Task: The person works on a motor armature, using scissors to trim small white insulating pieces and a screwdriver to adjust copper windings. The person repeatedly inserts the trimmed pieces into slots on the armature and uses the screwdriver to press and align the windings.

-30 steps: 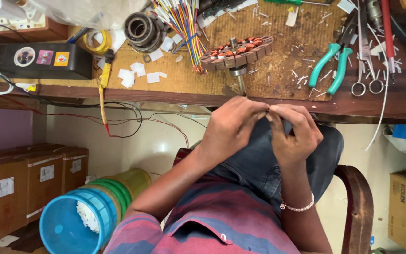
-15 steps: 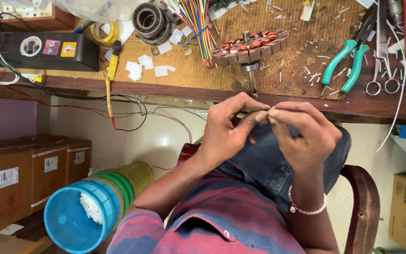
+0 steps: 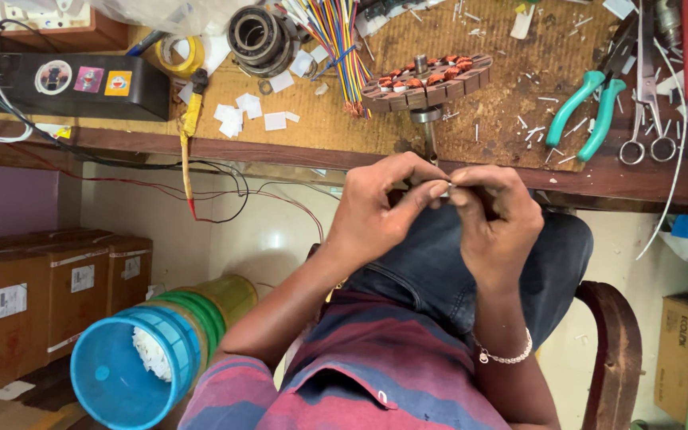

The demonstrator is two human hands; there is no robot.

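Note:
My left hand (image 3: 380,215) and my right hand (image 3: 494,219) meet in front of me, just below the workbench edge (image 3: 296,151) and above my lap. Their fingertips pinch a small pale sleeve-like piece (image 3: 441,189) between them; it is too small to tell more. A bead bracelet sits on my right wrist. On the bench directly above the hands lies a round motor stator (image 3: 428,80) with copper windings, and a bundle of coloured wires (image 3: 340,40) runs to it.
Teal-handled pliers (image 3: 583,111), scissors (image 3: 646,119), a bearing (image 3: 256,36), yellow tape (image 3: 177,56), white paper bits (image 3: 248,119) and a black box (image 3: 65,84) lie on the bench. Stacked plastic tubs (image 3: 145,350) and cardboard boxes (image 3: 49,279) stand lower left. A wooden chair (image 3: 611,350) is at right.
Both hands stay pressed together on the small piece, fingers shifting slightly. The view has drifted, so the hands sit a little lower and further right in the picture.

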